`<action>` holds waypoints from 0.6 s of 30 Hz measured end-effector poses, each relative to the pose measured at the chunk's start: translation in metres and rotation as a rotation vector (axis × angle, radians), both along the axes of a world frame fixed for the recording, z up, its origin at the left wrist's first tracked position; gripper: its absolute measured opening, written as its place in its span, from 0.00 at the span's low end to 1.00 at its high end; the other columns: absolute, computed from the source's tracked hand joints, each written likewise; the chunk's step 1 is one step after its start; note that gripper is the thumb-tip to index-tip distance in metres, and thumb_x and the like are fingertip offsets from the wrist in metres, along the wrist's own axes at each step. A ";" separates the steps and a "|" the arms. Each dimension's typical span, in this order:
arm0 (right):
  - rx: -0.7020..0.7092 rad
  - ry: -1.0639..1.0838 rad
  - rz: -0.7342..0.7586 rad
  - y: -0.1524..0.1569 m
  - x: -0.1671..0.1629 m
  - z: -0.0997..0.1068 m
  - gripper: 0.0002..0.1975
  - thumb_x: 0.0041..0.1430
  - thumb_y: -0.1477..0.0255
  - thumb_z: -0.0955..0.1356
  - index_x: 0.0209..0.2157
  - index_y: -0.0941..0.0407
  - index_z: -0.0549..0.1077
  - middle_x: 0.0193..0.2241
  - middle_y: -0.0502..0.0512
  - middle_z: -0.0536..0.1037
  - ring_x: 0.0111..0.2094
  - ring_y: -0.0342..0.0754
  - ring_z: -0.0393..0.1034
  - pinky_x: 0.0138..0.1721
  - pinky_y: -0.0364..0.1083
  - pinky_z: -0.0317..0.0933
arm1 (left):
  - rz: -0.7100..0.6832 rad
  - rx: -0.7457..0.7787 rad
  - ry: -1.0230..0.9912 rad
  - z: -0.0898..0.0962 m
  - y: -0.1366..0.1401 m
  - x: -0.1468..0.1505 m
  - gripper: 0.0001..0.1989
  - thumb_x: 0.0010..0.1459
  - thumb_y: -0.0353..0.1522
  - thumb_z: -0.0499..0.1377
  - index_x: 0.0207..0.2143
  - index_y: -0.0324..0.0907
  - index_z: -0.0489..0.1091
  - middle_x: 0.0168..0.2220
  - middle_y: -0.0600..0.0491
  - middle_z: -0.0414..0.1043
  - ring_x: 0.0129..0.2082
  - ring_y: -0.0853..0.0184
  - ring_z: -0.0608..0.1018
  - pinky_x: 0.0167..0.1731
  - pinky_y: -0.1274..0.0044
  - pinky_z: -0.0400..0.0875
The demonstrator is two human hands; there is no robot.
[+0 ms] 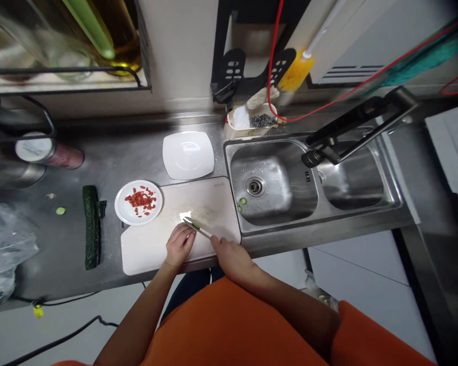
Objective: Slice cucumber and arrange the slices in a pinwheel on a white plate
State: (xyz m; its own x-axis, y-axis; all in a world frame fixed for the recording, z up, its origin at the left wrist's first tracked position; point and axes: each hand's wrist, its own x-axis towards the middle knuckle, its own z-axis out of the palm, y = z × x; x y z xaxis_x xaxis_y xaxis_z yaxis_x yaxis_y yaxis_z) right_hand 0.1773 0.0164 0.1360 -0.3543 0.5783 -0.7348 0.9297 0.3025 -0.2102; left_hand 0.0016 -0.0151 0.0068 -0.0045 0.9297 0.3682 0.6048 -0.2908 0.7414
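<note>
My right hand (232,256) is wrapped round the handle of a knife (201,230). Its blade points left and away, low over a white cutting board (148,254). My left hand (180,245) rests on the board beside the blade, fingers curled together. A bit of dark green shows along the blade, but whatever the left fingers pinch is hidden. Pale wet residue (196,211) lies on the board past the knife. A small white plate with red goji-like berries (141,200) overlaps the board's upper left corner. Behind the board sits a bare squarish white plate (189,155).
A dark green cucumber (92,229) lies on the steel counter at left, near a cut cucumber end (60,210) and a plastic bag (7,249). To the right is a double sink (275,218) with green slices inside and a black faucet (343,127) above.
</note>
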 end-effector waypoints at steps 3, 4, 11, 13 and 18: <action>0.010 0.002 0.005 0.001 -0.002 -0.003 0.15 0.63 0.81 0.52 0.45 0.57 0.63 0.36 0.61 0.74 0.38 0.50 0.73 0.35 0.44 0.65 | 0.001 -0.001 0.002 0.001 0.000 0.000 0.06 0.55 0.26 0.58 0.35 0.42 0.72 0.34 0.50 0.75 0.40 0.65 0.76 0.44 0.67 0.73; 0.011 0.003 0.007 0.001 -0.002 -0.003 0.15 0.63 0.81 0.52 0.45 0.58 0.63 0.36 0.61 0.74 0.38 0.50 0.73 0.35 0.44 0.65 | 0.001 -0.004 0.001 0.001 0.001 0.001 0.06 0.55 0.26 0.58 0.35 0.42 0.72 0.34 0.50 0.75 0.40 0.65 0.76 0.44 0.67 0.73; 0.054 0.021 0.016 0.003 -0.008 -0.016 0.14 0.63 0.81 0.52 0.46 0.58 0.62 0.36 0.61 0.74 0.38 0.50 0.73 0.34 0.44 0.64 | -0.005 0.002 -0.004 0.002 0.001 0.001 0.07 0.55 0.25 0.58 0.36 0.42 0.72 0.34 0.51 0.75 0.40 0.66 0.76 0.44 0.68 0.73; 0.080 0.040 0.015 0.002 -0.009 -0.023 0.14 0.63 0.81 0.53 0.46 0.58 0.62 0.35 0.61 0.74 0.37 0.49 0.73 0.35 0.43 0.64 | -0.004 -0.003 0.000 0.002 0.001 0.001 0.06 0.55 0.26 0.58 0.36 0.42 0.72 0.35 0.51 0.75 0.40 0.66 0.76 0.44 0.68 0.73; 0.073 0.055 -0.004 -0.005 -0.002 -0.033 0.16 0.62 0.81 0.53 0.47 0.58 0.63 0.36 0.60 0.74 0.37 0.49 0.72 0.35 0.44 0.63 | 0.001 -0.011 0.010 0.000 0.000 0.001 0.05 0.56 0.28 0.57 0.36 0.42 0.72 0.35 0.50 0.74 0.39 0.66 0.76 0.43 0.68 0.73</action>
